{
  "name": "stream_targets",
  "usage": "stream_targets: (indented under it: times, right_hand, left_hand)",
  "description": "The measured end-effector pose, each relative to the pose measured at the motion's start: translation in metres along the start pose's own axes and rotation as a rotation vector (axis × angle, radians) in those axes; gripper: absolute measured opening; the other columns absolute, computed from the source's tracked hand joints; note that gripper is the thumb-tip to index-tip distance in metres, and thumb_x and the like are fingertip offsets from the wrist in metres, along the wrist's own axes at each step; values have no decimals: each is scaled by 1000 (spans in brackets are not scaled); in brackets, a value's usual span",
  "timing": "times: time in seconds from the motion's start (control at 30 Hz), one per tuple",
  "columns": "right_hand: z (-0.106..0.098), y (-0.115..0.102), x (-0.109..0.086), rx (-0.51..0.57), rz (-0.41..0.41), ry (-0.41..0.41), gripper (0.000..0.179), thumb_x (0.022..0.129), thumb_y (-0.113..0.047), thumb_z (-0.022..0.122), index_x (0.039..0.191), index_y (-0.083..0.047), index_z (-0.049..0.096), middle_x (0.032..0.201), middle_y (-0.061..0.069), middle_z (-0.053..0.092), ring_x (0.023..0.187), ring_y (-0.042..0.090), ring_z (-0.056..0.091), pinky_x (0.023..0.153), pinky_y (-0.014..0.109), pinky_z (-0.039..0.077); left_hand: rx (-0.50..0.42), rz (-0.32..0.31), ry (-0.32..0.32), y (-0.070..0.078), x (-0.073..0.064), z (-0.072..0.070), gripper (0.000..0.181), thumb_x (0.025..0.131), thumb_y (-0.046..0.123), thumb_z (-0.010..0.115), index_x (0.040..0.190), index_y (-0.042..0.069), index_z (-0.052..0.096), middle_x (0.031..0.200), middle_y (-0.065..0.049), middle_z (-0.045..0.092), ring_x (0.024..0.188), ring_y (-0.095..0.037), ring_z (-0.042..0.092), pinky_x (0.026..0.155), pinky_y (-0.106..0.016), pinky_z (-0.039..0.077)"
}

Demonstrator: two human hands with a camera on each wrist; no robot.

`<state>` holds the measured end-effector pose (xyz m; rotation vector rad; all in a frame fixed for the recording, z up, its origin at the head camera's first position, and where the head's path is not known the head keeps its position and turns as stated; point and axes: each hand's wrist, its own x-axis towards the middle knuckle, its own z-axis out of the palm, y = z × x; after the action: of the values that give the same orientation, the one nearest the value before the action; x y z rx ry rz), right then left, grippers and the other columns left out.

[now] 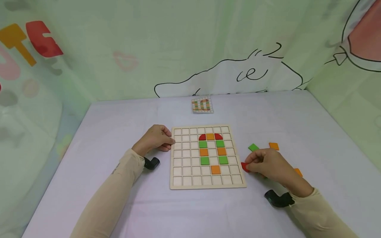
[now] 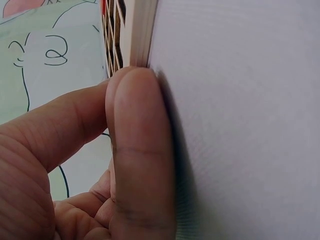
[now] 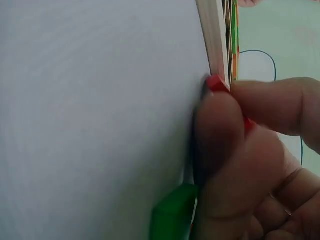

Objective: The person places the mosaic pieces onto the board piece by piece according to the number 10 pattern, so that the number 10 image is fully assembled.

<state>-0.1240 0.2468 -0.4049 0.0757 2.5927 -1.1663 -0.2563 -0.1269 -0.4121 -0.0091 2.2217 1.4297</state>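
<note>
Now, right hand (image 1: pixel 269 165) (head view): pinching red piece (image 1: pixel 245 167), just right of grid board (image 1: pixel 187 162); green tile (image 1: pixel 253 147) on far side.
Left hand (image 1: pixel 154 138) (head view): pinching left edge of grid board.
Grid board (left wrist view): edge-on, touching closed fingertips (image 2: pixel 137 82).
Red piece (right wrist view): between fingertips, beside grid board.

Grid board (image 1: pixel 187 171) sits mid-table (image 1: pixel 190 211), pattern card (image 1: pixel 202 104) behind it. Tiles (image 1: pixel 221 151) occupy slots from its middle column rightward, short of the last one. Left hand (image 1: pixel 154 138) touches the left edge; right hand's (image 1: pixel 269 165) pinching a piece (image 1: pixel 244 167) right by the other side, loose tiles (image 1: pixel 274 146) behind and right of that hand.
</note>
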Motion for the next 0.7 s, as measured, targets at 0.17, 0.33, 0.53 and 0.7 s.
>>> stream_targets:
  times: [0.17,0.33,0.53,0.7]
  right_hand:
    - [0,-1,-1,51,-4,-40,22,90,-7,74,110,-1,74,83,5,65,73,18,65,61,27,60]
    - [-1,-3,0,128,22,-76,35,89,-1,66,123,3,72,86,10,66,75,21,71,67,30,64]
    - [-3,-2,0,239,12,-104,30,95,-4,65,123,8,67,95,11,72,79,20,71,69,31,65]
    - [-2,-3,0,275,-2,-114,28,95,-6,68,118,9,66,95,10,76,77,19,69,69,30,64]
  left_hand:
    - [5,-4,2,1,0,0,31,89,-2,79,112,-3,58,85,-10,68,62,-14,66,59,-26,63]
    - [4,-12,5,1,0,0,31,89,-1,79,112,-2,58,85,-10,68,62,-14,66,59,-25,63]
    - [-2,-7,-1,1,-1,0,31,89,-2,79,112,-3,58,85,-10,67,62,-14,66,59,-26,63]
    - [-5,-7,-4,0,0,0,31,89,-2,79,112,-3,57,85,-10,68,62,-14,66,59,-26,63]
